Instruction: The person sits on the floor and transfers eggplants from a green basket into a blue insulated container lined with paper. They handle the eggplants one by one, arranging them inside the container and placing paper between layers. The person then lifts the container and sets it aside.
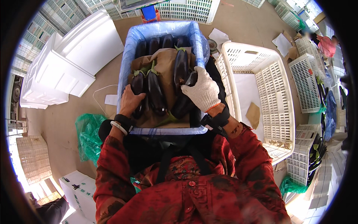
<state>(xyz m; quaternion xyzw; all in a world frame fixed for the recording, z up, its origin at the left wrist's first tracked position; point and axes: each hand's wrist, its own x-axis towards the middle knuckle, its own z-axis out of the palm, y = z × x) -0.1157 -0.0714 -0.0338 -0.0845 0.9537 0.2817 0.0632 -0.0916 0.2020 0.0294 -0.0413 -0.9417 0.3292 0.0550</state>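
Observation:
A foam box (pixel 162 25) lined with blue plastic film stands in front of me, with dark purple eggplants inside. My bare left hand (pixel 130 102) is curled around the lower part of an eggplant (pixel 138 82) along the left wall. Beside it lies another eggplant (pixel 156 93), green stem pointing away from me. My right hand (pixel 202 89), in a white knit glove, grips an eggplant (pixel 192 79) by the right wall and partly hides it. Just beyond it is an upright-lying eggplant (pixel 181 65); nearer me, one (pixel 181 106) lies aslant. Brown paper (pixel 165 61) lies beneath them, with several eggplants behind it.
A white plastic crate (pixel 275 103) lined with paper stands at my right. White foam boxes (pixel 86 42) are stacked on the left, and green plastic film (pixel 89 134) lies on the floor. Crates of eggplants (pixel 303 156) line the far right. A tape roll (pixel 212 44) sits behind the box.

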